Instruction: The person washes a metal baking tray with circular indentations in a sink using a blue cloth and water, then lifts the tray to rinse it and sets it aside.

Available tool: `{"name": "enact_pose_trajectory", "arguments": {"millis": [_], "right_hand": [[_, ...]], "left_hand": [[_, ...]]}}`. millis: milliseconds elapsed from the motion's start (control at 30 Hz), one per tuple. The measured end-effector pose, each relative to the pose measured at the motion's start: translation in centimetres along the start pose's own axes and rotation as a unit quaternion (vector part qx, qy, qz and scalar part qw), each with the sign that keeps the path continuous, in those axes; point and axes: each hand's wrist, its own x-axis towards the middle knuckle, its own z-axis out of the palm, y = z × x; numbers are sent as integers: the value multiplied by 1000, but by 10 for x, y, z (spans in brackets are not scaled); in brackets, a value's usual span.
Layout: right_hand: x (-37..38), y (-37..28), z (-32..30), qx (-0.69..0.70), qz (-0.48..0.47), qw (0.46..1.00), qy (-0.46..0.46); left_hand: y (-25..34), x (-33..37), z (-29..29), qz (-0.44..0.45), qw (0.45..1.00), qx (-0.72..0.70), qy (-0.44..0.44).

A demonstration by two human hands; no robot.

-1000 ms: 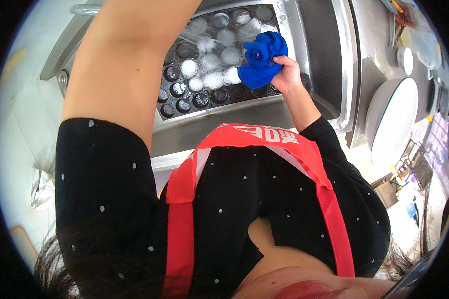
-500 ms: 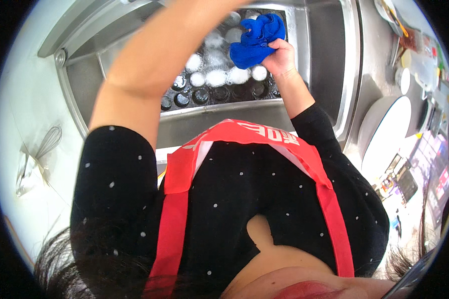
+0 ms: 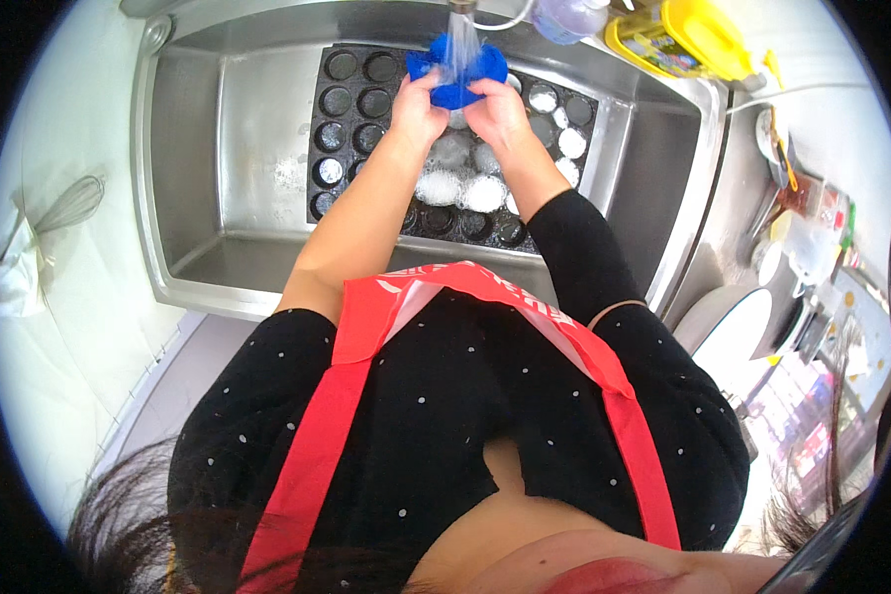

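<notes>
Both my hands grip a blue cloth under running water from the tap. My left hand holds its left side, thumb on top. The right side is in my right hand, closed the same way. Below the hands, a dark muffin tray with many round cups lies in the metal sink. White foam fills several of its middle and right-hand cups. Cups on the left look dark and wet. My forearms hide part of the tray.
Behind the sink's right side are a clear bottle with purple liquid and a yellow jug. White dishes and other kitchenware crowd the right counter. A wire whisk is at the far left.
My left hand, out of sight before, now holds the cloth too. The cloth has moved from above the tray's right side to under the tap, where water now runs. My view has shifted.
</notes>
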Motion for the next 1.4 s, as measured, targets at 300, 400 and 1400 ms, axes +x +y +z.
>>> {"name": "enact_pose_trajectory", "arguments": {"millis": [300,400,1400], "right_hand": [[-53,34,37,-802,-322,501,-49],[-5,17,18,-813,-195,525,160],[47,16,-2,-441,-24,885,144]], "left_hand": [[-16,17,-37,-134,977,-87,-139],[-40,-4,-17,-92,994,-57,-14],[14,-15,-15,-136,978,-154,-27]]}}
